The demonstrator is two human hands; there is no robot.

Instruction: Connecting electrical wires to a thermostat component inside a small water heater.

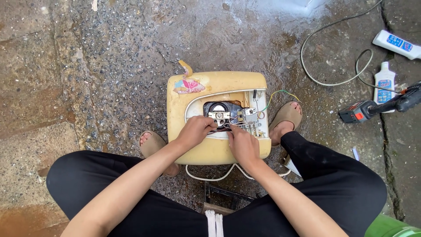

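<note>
I am crouching over a yellowed appliance casing (pixel 206 149) that is lying on the wet concrete floor (pixel 109 66) between my sandalled feet. Its side panel is off, and a metal motor part (pixel 219 115) and a small terminal block (pixel 250 119) are showing in the opening.

My left hand (pixel 195 131) is curling closed at the edge of that opening, its fingertips touching the metal part. My right hand (pixel 243 145) is resting just beside it, fingers bent and pinching thin white wires (pixel 234 124) near the terminal block.

A yellow-green wire (pixel 280 93) is looping out of the casing toward my right foot. A white cord (pixel 210 177) is trailing under the casing's near edge. Well apart on the right, a cordless drill (pixel 372 107) and two white bottles (pixel 385 81) are lying on the floor.
</note>
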